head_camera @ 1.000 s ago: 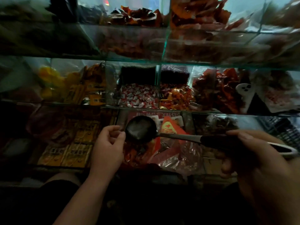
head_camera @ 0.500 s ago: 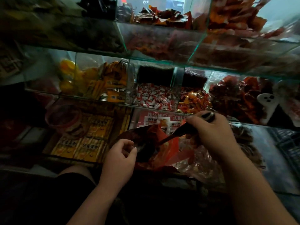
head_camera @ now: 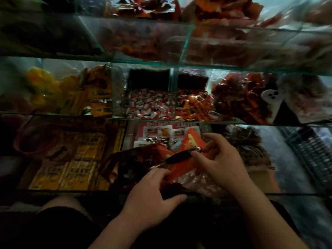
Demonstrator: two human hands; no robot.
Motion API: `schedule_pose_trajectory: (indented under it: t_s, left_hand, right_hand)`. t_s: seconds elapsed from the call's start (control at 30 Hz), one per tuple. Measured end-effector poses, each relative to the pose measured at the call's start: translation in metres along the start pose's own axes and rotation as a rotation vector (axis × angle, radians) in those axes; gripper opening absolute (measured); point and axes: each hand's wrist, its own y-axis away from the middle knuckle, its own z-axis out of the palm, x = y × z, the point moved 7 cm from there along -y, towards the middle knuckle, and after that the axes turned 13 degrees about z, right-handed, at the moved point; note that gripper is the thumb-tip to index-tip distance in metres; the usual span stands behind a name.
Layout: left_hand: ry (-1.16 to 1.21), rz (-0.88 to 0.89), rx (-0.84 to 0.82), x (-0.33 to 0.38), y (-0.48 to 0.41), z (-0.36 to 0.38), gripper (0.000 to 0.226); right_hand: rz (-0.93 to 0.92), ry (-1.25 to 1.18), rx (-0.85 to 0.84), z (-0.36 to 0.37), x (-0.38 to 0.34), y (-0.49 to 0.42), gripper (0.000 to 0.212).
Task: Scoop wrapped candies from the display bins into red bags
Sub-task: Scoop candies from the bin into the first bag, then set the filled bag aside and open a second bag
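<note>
— Where do we have the red bag (head_camera: 179, 170)?
— Low in front, over the bin of flat packets (head_camera: 158, 131); our left hand (head_camera: 150, 196) holds it at the near edge, the grip curled on the plastic, thumb stretched to the right.
— And the scoop (head_camera: 179, 156)?
— Our right hand (head_camera: 221, 159) has it; the grip pinches the end of the dark handle between thumb and fingertips, the other fingers spread loose; the handle slopes down to the left into the bag's mouth; the bowl we cannot make out in the dark there.
— The wrapped candies?
— On the glass shelf (head_camera: 206, 121) above our hands; white-and-red candies (head_camera: 149, 106) in one bin, orange-and-red candies (head_camera: 195, 106) in the bin just right of it; both apart from the scoop.
— What else do we see?
— Yellow packets (head_camera: 98, 94) left of the white-and-red bin; yellow boxes (head_camera: 71, 164) lying flat in the bottom-left compartment; a black wire basket (head_camera: 309, 155) at the far right.
</note>
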Motion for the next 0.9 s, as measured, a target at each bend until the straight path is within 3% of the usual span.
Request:
schedule_pose_trajectory:
  t_s: [0.07,0.17,0.23,0.33,0.43,0.57,0.63,0.7,0.8,0.9]
  left_hand:
    - [-0.102,0.053,-0.045,0.005,-0.004,0.010,0.064]
    - [-0.111,0.090,0.043,0.010,-0.009,0.009,0.022]
    - [-0.147,0.104,0.083,0.012,-0.012,0.006,0.008]
    - [-0.117,0.169,0.138,0.024,-0.014,0.003,0.016]
    - [0.105,0.128,0.237,0.034,-0.017,-0.011,0.015]
    - [0.208,0.077,0.533,0.052,-0.017,-0.047,0.019]
    - [0.264,0.102,0.643,0.064,-0.017,-0.060,0.018]
    - [0.340,0.127,0.744,0.074,-0.019,-0.074,0.023]
    - [0.457,0.205,0.817,0.091,-0.034,-0.103,0.017]
    - [0.664,0.246,0.772,0.094,-0.065,-0.127,0.017]
  right_hand:
    - [-0.073,0.090,0.118,-0.020,0.014,0.005,0.064]
    - [0.052,0.277,0.053,-0.023,0.048,0.002,0.073]
    - [0.217,0.308,0.002,-0.018,0.067,-0.001,0.053]
    - [0.285,0.153,0.114,-0.027,0.077,-0.005,0.013]
    - [0.310,-0.063,0.211,-0.056,0.085,-0.007,0.017]
    - [0.444,-0.333,0.269,-0.093,0.094,-0.005,0.010]
    - [0.403,-0.409,0.315,-0.104,0.090,0.001,0.016]
    - [0.207,-0.521,0.350,-0.118,0.074,0.009,0.019]
    - [-0.160,-0.836,0.171,-0.126,0.048,0.011,0.025]
    - [-0.116,-0.872,-0.112,-0.110,0.042,-0.009,0.085]
